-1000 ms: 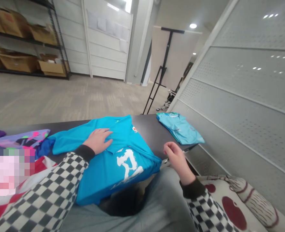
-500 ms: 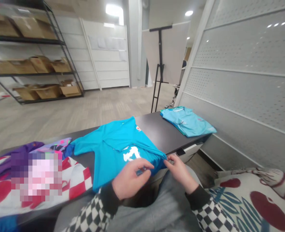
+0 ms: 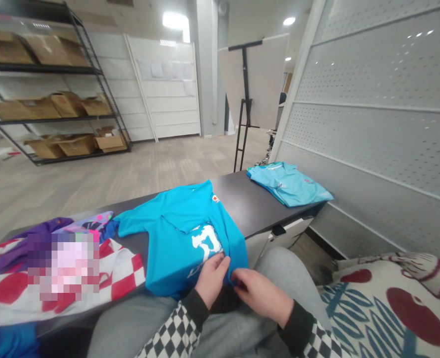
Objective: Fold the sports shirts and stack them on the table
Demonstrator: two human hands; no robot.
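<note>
The blue shirt point(image 3: 178, 219) spreads just ahead of the fingers, its near end drooping over the front edge of the dark table point(image 3: 234, 199), probably so that both hands can get at its border; well to the left of the fingers, a purple garment point(image 3: 51, 226) and a red-and-white checked cloth point(image 3: 126, 273) lie heaped, seemingly to keep them apart from the handling; the left hand point(image 3: 212, 278) rests on the shirt's lower part, thumb and fingers close together, though I cannot tell whether cloth is caught between them; the right hand point(image 3: 262, 293) curls in from the right, fingertips pinched on the shirt's near right edge, likely to control that border; beyond the right fingers, a folded light-blue stack point(image 3: 294, 189) sits flat, apparently out of their way.

Left of the fingers, the shirt's side runs near the checked cloth, leaving little room; beneath them, the table's front edge meets the thighs point(image 3: 130, 318); ahead and right, a band of table top gives wider room, bounded by a perforated panel point(image 3: 372, 129).
</note>
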